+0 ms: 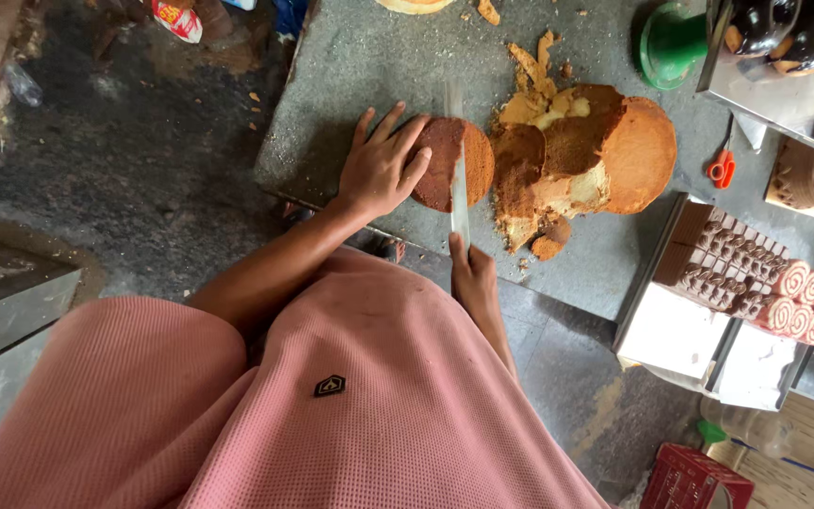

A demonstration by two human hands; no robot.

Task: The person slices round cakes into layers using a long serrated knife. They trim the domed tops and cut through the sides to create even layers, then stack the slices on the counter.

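Nearest, the right hand (474, 281) is wrapped around the handle of one long knife (459, 184), its blade lying across one round brown cake (451, 162) on the grey stone counter (350, 66). The left hand (381, 168) lies spread flat on that cake. Just right sits a pile of perhaps four cake layers (581, 151). Farther right lies one pair of orange scissors (723, 168).
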